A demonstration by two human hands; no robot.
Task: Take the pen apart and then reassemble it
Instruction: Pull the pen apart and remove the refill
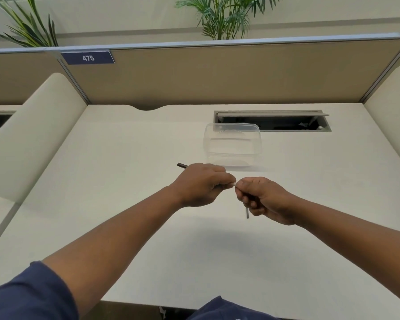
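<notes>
My left hand (200, 184) is closed around a dark pen barrel (182, 165), whose end sticks out up and to the left past my knuckles. A short pale piece of the pen (234, 184) shows between the two hands, pinched by the fingertips of both. My right hand (262, 196) is closed as well, and a thin dark grey rod-like pen part (247, 213) hangs down out of its fist. Both hands hover above the white desk (125, 181), touching at the fingertips. Most of the pen is hidden inside the fists.
A clear plastic container (232, 144) stands on the desk just behind my hands. Behind it is an open cable slot (273, 122) in the desk. A beige partition (217, 75) closes the back, with cushioned dividers (32, 135) at both sides.
</notes>
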